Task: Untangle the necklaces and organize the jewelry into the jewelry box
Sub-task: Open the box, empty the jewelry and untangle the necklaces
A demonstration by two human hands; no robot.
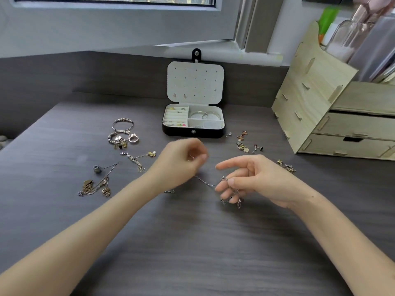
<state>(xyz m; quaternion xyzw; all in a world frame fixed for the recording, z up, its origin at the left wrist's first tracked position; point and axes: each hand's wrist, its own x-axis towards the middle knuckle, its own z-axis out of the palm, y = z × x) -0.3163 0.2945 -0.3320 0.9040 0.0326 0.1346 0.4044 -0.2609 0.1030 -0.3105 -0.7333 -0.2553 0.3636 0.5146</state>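
So there's one jewelry box (193, 122) open at the back of the dark surface (192, 242), lid standing up, with two silver bangles (204, 115) in its right compartment and small bits in the ring rolls on the left. Left of it sit two beaded bracelets (121, 132) and a ring (133, 138), then a butterfly chain (139, 159) and a tangled pile of gold necklaces (96, 185). To the right there's a scatter of earrings (245, 142), too small to count properly. One wooden drawer organizer (333, 107) stands at the far right. The left hand (181, 161) is blurred, fingers curled in; can't tell what it's pinching. The right hand (252, 180) is palm-up, index finger out, other fingers closed on a thin silver necklace (229, 193) that runs between both hands just above the surface.
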